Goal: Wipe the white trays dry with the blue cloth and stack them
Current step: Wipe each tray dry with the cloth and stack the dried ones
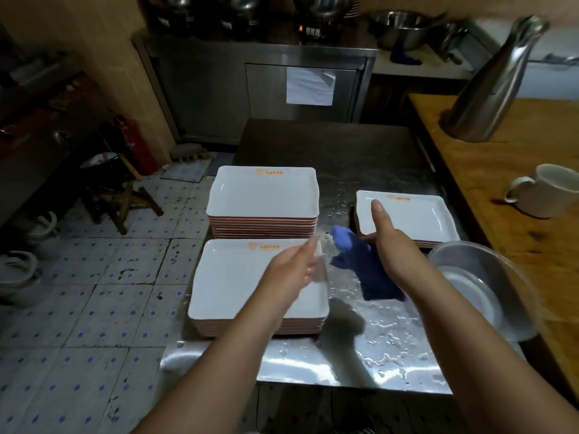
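Three stacks of white rectangular trays with reddish undersides sit on the wet stainless-steel table point(369, 364): a tall far-left stack point(263, 195), a lower near-left stack point(238, 283) and a short right stack point(410, 217). The left hand point(291, 274) hovers over the near-left stack's right edge, fingers extended and loosely spread, blurred, so contact with the tray cannot be told. The right hand point(391, 245) holds the dark blue cloth point(363, 264), which hangs beneath the palm, while its thumb points up over the right stack's near-left corner; its curled fingers are hidden behind the hand. A clear plastic tub point(488, 286) holding round white plates stands at the right, partly covered by the right forearm. The orange print on the tray rims is too small to read.
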